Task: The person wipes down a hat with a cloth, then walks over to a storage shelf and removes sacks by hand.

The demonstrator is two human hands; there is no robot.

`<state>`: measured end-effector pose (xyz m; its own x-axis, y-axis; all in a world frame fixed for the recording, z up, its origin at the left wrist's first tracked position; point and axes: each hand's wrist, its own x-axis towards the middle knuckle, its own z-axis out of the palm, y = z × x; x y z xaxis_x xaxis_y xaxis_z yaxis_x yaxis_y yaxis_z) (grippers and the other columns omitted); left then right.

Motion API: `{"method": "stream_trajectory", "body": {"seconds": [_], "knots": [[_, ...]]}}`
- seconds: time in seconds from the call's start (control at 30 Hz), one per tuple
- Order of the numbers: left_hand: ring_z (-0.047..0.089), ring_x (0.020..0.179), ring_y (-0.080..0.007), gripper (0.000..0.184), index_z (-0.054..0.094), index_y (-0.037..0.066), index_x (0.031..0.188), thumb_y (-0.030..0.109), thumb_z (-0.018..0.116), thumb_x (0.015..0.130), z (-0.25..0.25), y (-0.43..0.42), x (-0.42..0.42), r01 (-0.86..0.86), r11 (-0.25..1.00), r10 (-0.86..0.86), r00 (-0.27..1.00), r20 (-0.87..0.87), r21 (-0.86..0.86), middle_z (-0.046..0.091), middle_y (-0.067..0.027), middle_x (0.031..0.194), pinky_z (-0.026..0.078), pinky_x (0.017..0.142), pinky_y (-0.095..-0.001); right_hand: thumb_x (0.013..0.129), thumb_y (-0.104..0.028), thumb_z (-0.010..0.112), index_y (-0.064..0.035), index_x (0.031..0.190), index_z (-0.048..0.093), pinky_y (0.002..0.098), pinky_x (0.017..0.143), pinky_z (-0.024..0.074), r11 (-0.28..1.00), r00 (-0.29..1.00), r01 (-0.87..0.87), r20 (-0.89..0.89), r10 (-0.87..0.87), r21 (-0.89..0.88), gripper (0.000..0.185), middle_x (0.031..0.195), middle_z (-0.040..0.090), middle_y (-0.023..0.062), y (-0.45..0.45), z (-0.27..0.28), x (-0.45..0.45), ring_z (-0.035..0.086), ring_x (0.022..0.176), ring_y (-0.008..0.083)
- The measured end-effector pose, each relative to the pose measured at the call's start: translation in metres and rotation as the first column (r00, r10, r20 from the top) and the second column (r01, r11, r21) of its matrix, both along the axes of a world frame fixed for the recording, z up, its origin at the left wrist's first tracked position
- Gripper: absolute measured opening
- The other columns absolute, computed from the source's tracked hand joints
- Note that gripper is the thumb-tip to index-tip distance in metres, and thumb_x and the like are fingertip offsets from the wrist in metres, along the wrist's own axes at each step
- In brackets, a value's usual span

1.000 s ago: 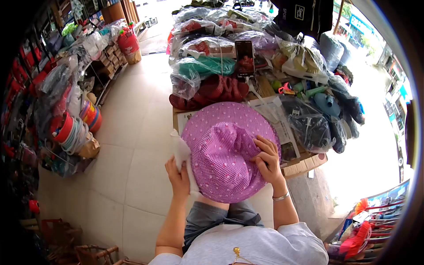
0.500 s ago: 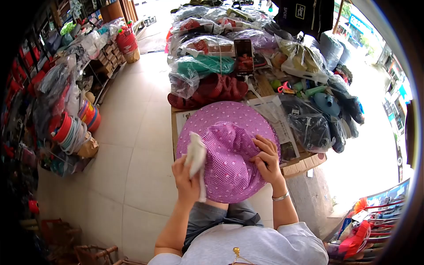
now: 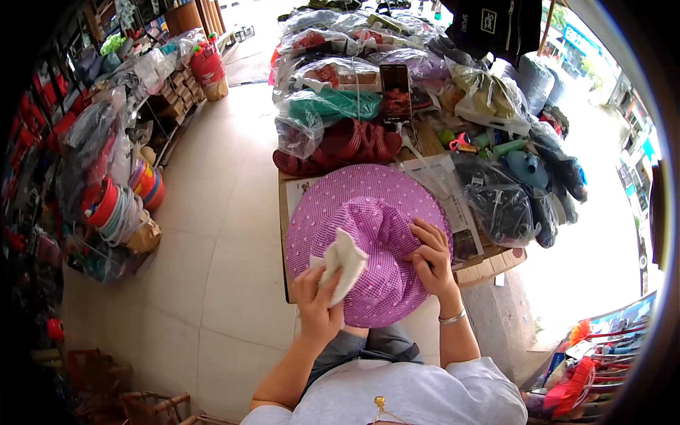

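A wide-brimmed purple checked sun hat (image 3: 368, 188) with small pale flowers rests partly on the table edge and partly over my lap, crown facing up. My left hand (image 3: 320, 301) is closed round a cream-white cloth (image 3: 346, 265), which is bunched and folded up above the fingers over the left side of the crown. On the other side, my right hand (image 3: 431, 261) grips the hat where crown meets brim, thumb and fingers pinching the fabric. Creases run down the crown beside those fingers.
Dark red slippers (image 3: 347, 145), plastic-wrapped goods (image 3: 333, 106) and a propped phone (image 3: 395, 92) stand behind the hat. Bagged black items (image 3: 499, 209) lie at right. Shelves with a red bucket (image 3: 101, 202) line the left; a red container (image 3: 207, 71) stands farther back.
My left hand with the cloth has moved right and slightly down, from the brim's left side onto the crown. My right hand keeps its hold on the hat.
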<state>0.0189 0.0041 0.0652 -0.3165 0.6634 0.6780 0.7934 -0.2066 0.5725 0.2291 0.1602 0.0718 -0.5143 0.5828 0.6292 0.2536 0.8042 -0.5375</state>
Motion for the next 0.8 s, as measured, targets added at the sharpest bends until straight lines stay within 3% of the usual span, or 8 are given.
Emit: {"method": "stream_trajectory", "body": {"seconds": [0.07,0.13,0.2,0.33,0.4,0.53,0.67,0.8], "knots": [[0.047,0.11,-0.0388,0.039,0.062,0.005,0.118,0.003,0.058,0.079,0.0,0.005,-0.002,0.056,0.998,-0.057,0.996,-0.064,-0.013,0.055,-0.0184,0.119,0.037,0.096,-0.048,0.073,-0.012,0.058,-0.0058,0.072,0.07,0.0467,0.106,0.0305,1.0,1.0,0.003,-0.001,-0.003,0.003,0.013,0.125,0.062,0.0154,0.001,0.0,0.0,0.048,0.128,0.0323],[0.048,0.109,-0.0384,0.039,0.064,0.006,0.116,0.002,0.058,0.078,-0.009,0.019,-0.018,0.047,0.999,-0.046,0.996,0.073,-0.012,0.055,-0.0186,0.119,0.037,0.096,-0.047,0.073,-0.011,0.058,-0.0058,0.072,0.07,0.0468,0.106,0.0311,1.0,1.0,-0.007,-0.003,0.007,0.007,0.014,0.125,0.062,0.0154,0.001,0.0,0.0,0.049,0.128,0.0322],[0.05,0.108,-0.0382,0.037,0.062,0.003,0.117,0.002,0.058,0.081,-0.004,0.029,-0.03,0.029,0.999,-0.027,0.998,0.06,-0.038,0.056,-0.0192,0.119,0.038,0.096,-0.0451,0.073,-0.011,0.058,-0.0057,0.072,0.07,0.0468,0.106,0.0312,1.0,1.0,-0.002,-0.002,0.002,0.008,0.014,0.124,0.062,0.0155,0.001,0.0,0.0,0.049,0.128,0.0322],[0.051,0.109,-0.037,0.03,0.058,-0.003,0.117,0.006,0.055,0.089,-0.029,0.046,-0.063,-0.03,0.996,0.053,0.954,0.295,-0.084,0.056,-0.0212,0.118,0.04,0.096,-0.0402,0.073,-0.011,0.058,-0.0055,0.072,0.07,0.047,0.105,0.0314,1.0,1.0,0.002,-0.007,-0.002,0.009,0.013,0.125,0.062,0.0154,0.0,0.001,0.0,0.049,0.128,0.0324],[0.051,0.11,-0.0368,0.029,0.058,-0.003,0.117,0.007,0.055,0.09,-0.039,0.047,-0.072,-0.065,0.988,0.13,0.837,0.532,-0.139,0.057,-0.0209,0.117,0.041,0.095,-0.0402,0.073,-0.011,0.058,-0.0055,0.072,0.07,0.0469,0.105,0.0315,1.0,1.0,0.002,0.0,-0.002,0.014,0.013,0.125,0.061,0.0153,-0.001,0.0,0.001,0.049,0.127,0.0324],[0.05,0.109,-0.0384,0.034,0.056,-0.002,0.121,0.007,0.055,0.088,-0.022,0.024,-0.04,-0.12,0.989,0.14,0.948,0.286,-0.088,0.054,-0.0225,0.119,0.04,0.095,-0.0421,0.073,-0.011,0.058,-0.0057,0.073,0.069,0.0469,0.105,0.0316,1.0,1.0,0.002,0.013,-0.002,0.024,0.012,0.125,0.061,0.0151,0.001,0.0,0.001,0.049,0.127,0.0325],[0.048,0.109,-0.0384,0.042,0.061,0.006,0.122,0.003,0.057,0.08,0.002,-0.003,0.008,0.052,0.998,-0.053,0.998,-0.042,-0.021,0.054,-0.0193,0.117,0.038,0.095,-0.0457,0.073,-0.012,0.059,-0.0057,0.073,0.069,0.0469,0.105,0.0316,1.0,1.0,0.007,-0.003,-0.007,0.014,0.012,0.125,0.061,0.0152,0.001,-0.001,0.0,0.049,0.127,0.0328],[0.048,0.109,-0.0376,0.039,0.064,0.008,0.119,0.003,0.057,0.08,-0.005,0.006,0.0,0.068,0.997,-0.068,0.998,-0.006,-0.028,0.053,-0.0196,0.118,0.038,0.095,-0.0448,0.074,-0.011,0.059,-0.0057,0.073,0.07,0.0469,0.105,0.0317,1.0,1.0,0.002,-0.003,-0.002,0.005,0.012,0.125,0.062,0.0151,0.001,0.001,0.0,0.049,0.128,0.0328]]}}
